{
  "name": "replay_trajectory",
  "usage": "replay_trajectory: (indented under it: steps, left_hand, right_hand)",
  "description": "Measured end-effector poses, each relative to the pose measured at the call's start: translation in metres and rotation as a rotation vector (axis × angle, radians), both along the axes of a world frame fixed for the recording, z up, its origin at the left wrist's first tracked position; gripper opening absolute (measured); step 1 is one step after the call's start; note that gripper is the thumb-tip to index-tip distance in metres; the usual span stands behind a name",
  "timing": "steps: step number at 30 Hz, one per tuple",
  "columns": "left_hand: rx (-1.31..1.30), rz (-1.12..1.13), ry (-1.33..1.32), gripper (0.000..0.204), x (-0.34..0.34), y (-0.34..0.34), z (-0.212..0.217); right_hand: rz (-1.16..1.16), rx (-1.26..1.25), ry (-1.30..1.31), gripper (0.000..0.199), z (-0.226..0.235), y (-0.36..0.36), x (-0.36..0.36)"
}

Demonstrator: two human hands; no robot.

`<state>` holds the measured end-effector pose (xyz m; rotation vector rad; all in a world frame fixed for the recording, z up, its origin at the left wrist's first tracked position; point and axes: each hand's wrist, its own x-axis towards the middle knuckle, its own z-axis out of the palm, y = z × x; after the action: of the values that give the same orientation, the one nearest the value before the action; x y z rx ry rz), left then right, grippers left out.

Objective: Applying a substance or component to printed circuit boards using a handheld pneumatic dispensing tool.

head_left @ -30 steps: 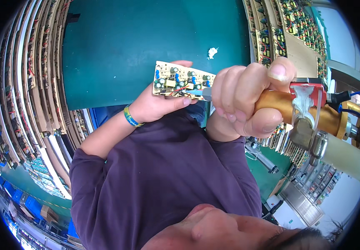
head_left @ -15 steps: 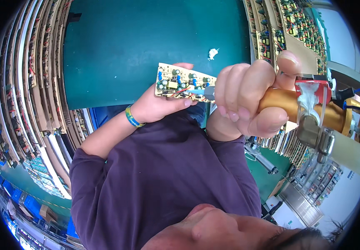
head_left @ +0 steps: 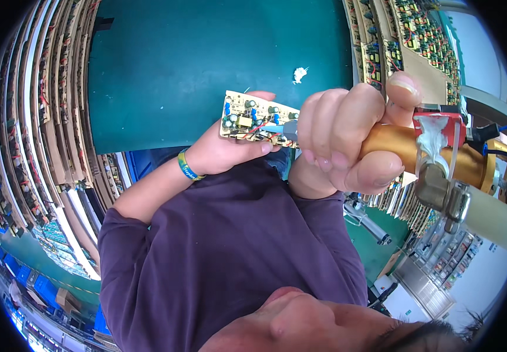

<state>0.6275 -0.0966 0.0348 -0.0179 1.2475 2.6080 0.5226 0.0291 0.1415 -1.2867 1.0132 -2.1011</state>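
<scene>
Clasping a circuit board above the near edge of the green work surface, the person's left hand stays opposite the right hand, which is wrapped around a gold tool; its blue nozzle seems to touch the board.

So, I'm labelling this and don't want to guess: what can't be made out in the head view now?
Head view:
- Circuit board: underside faces away; right end seems covered by the right hand.
- Left hand: most fingers hidden behind the board.
- Gold tool: rear lost at the dark rim.
- Blue nozzle: tip too small to tell contact.
</scene>
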Motion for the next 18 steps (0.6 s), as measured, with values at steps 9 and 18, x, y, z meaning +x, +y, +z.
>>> replay_trajectory:
  steps: [9,18]
  left_hand:
    - [0.011,0.006,0.016,0.067,0.0005,-0.0009,0.002]
    - [0.017,0.01,0.01,0.066,-0.0009,0.002,-0.0012]
  right_hand:
    - [-0.047,0.0,0.002,0.061,-0.0026,-0.0037,0.0038]
    - [-0.079,0.008,-0.004,0.067,0.0035,-0.0022,0.0044]
